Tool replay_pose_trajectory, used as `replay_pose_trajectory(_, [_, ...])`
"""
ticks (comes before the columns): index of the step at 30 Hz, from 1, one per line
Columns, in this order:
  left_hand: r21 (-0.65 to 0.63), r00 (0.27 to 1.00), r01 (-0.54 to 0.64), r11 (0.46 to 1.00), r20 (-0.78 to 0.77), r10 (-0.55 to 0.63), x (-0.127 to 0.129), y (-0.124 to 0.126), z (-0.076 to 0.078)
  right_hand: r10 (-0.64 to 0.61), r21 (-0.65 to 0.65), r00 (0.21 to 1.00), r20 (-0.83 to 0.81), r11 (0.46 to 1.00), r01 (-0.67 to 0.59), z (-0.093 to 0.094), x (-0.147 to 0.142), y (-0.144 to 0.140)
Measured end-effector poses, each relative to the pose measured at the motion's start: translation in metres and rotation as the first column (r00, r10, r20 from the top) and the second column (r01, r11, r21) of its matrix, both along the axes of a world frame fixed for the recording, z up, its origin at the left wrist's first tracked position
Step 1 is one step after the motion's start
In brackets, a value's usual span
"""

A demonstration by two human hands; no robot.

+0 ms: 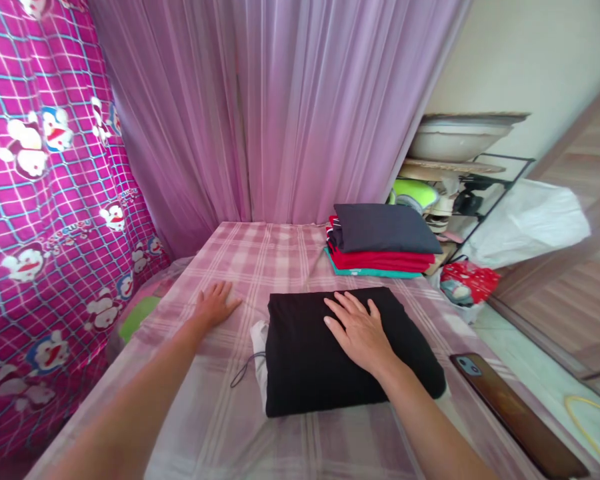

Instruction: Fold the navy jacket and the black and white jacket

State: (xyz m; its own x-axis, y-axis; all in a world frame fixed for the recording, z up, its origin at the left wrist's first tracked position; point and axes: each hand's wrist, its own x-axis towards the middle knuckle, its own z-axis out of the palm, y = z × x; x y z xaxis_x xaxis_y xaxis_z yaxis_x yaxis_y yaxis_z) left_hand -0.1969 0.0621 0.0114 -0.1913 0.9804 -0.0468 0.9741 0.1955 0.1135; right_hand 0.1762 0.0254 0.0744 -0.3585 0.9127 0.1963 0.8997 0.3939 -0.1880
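A folded black garment (310,360) lies in front of me on a plaid cloth (220,427) that covers the table. My right hand (356,330) rests flat on top of it, fingers spread. Beneath its left edge a bit of white fabric (260,353) shows, and a thin dark cord loop (241,375) sticks out there. To the left, my left hand (214,305) lies palm down on the plaid cloth, fingers apart, holding nothing. Behind the black garment, toward the right, sits a stack of folded clothes: dark grey (387,228) on top, red (385,260) below, teal (375,272) at the bottom.
A phone (515,410) lies along the table's right edge. Beyond that edge stand a rack (505,180) with a white basin (463,139), a white bag (535,220) and a red bag (473,280). Purple curtains (290,113) hang behind, with a pink patterned cloth (55,220) at left.
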Motion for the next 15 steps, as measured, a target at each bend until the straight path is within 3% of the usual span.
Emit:
replay_pose_trajectory(3, [0.019, 0.999, -0.042, 0.999, -0.01, 0.043, -0.005, 0.014, -0.01, -0.009, -0.01, 1.0, -0.001, 1.0, 0.009, 0.003, -0.007, 0.008])
replay_pose_trajectory(8, [-0.027, 0.998, -0.065, 0.998, -0.012, 0.065, -0.016, 0.032, -0.008, -0.02, -0.028, 1.0, 0.001, 0.999, 0.02, 0.005, -0.012, 0.017])
replay_pose_trajectory(12, [-0.041, 0.997, -0.072, 0.997, -0.02, 0.071, -0.019, 0.039, 0.001, -0.015, -0.01, 1.0, -0.021, 1.0, 0.015, 0.003, -0.009, 0.016])
replay_pose_trajectory(15, [-0.074, 0.995, -0.095, 0.993, -0.038, 0.092, -0.017, 0.048, 0.016, -0.014, -0.007, 1.0, -0.02, 1.0, 0.014, 0.001, -0.009, 0.016])
